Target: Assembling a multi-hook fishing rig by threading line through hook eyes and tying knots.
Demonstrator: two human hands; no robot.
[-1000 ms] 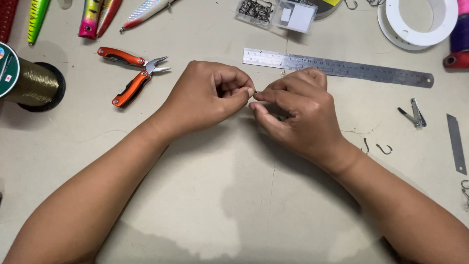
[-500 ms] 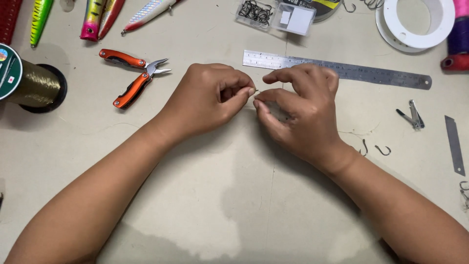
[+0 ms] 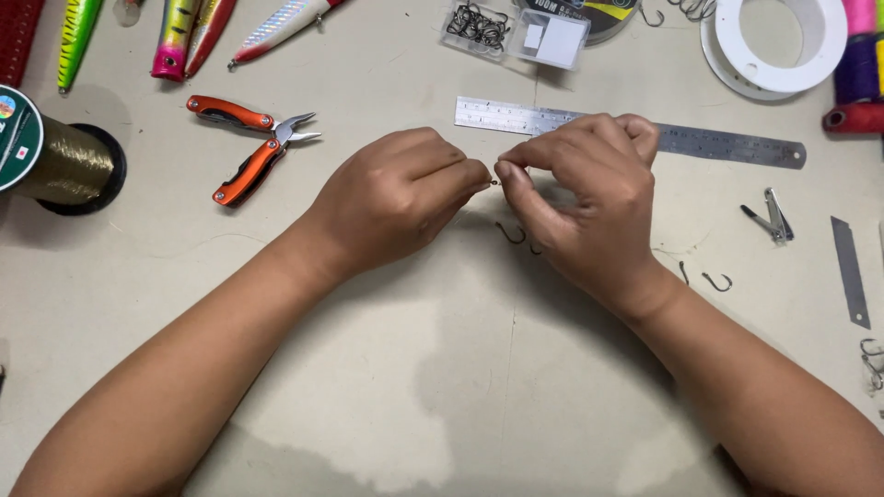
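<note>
Left hand (image 3: 396, 198) & right hand (image 3: 585, 198) grips both pinch tiny hook (image 3: 494, 181), prob. its eye; metal ruler (image 3: 737, 145) behind.

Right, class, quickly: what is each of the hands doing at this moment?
Left hand: closed, fingertips pinching a small metal piece, too small to identify.
Right hand: closed, thumb and forefinger pinching the same piece; a hook hangs below.

A pale beige tabletop (image 3: 387, 368) fills the whole view; no wall, floor or window shows. Its surface is matte and scuffed, with faint scratches toward nine o'clock and a large, lighter blotchy patch toward six o'clock. Light is soft and even, casting short, diffuse shadows.
</note>
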